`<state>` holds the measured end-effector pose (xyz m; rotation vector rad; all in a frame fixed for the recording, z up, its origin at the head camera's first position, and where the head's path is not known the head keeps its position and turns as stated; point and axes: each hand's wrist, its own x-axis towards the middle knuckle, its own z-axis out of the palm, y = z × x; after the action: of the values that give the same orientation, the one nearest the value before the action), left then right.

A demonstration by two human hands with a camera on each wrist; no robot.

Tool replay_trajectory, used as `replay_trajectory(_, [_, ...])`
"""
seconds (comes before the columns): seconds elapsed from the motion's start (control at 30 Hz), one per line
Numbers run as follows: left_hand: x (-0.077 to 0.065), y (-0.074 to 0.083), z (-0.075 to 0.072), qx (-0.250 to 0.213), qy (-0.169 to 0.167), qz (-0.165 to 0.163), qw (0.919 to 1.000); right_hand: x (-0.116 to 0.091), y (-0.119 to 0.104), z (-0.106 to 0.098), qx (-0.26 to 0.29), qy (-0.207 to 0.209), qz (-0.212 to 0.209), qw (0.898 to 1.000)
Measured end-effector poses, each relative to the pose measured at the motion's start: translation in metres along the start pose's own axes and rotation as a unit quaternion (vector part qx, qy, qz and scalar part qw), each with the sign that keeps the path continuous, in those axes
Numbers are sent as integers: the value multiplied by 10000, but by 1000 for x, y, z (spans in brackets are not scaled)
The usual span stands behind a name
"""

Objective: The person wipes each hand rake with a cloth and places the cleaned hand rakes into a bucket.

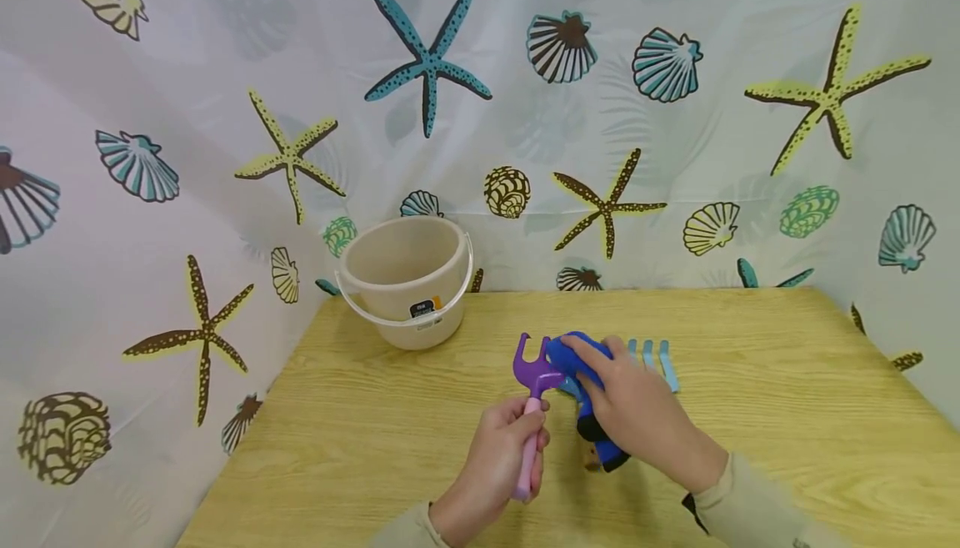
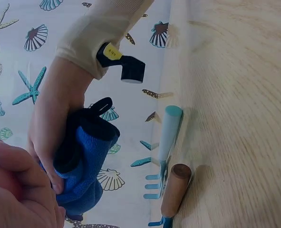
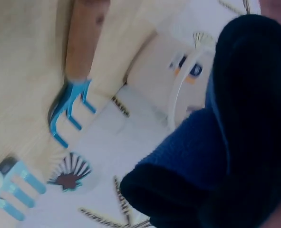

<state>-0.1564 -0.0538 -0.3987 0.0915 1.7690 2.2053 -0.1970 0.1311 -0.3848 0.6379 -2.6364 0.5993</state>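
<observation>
A small hand rake with a purple head [image 1: 534, 376] and pink handle stands upright in my left hand [image 1: 491, 448], whose fingers wrap round the handle. My right hand [image 1: 645, 410] grips a folded blue cloth [image 1: 562, 356] with black edging. The cloth is at the right side of the purple head and covers part of its tines. Below the hands on the table lie a blue rake with a wooden handle [image 2: 176, 192] and a light blue rake [image 1: 666, 364] with a pale handle [image 2: 169, 133]. In the head view the right hand and cloth hide much of both.
A beige bucket [image 1: 405, 302] with a white bail handle stands at the table's back left. The wood-grain table [image 1: 337, 448] is backed by a white curtain [image 1: 510, 139] printed with starfish and shells, which also hangs at both sides.
</observation>
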Motion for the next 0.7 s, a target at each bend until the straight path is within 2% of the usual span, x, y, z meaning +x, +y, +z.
replay_trajectory(0.17, [-3, 0, 2, 152, -116, -2, 9998, 17, 18, -13, 417, -547, 377, 9969])
replay_trajectory(0.3, [-2, 0, 2, 146, -79, 12, 9999, 18, 15, -13, 212, -541, 305, 9978])
replay_trajectory(0.47, [3, -2, 1, 212, 87, 142, 9996, -1, -9, -4, -648, -223, -197, 9975])
replay_trajectory(0.6, [5, -3, 0, 390, 132, 323, 9986, -15, -29, 0, -1212, 58, -813, 9893])
replay_trajectory(0.7, [4, -4, 1, 528, 135, 418, 9976, -16, -37, -1, -1427, 370, -1210, 9817])
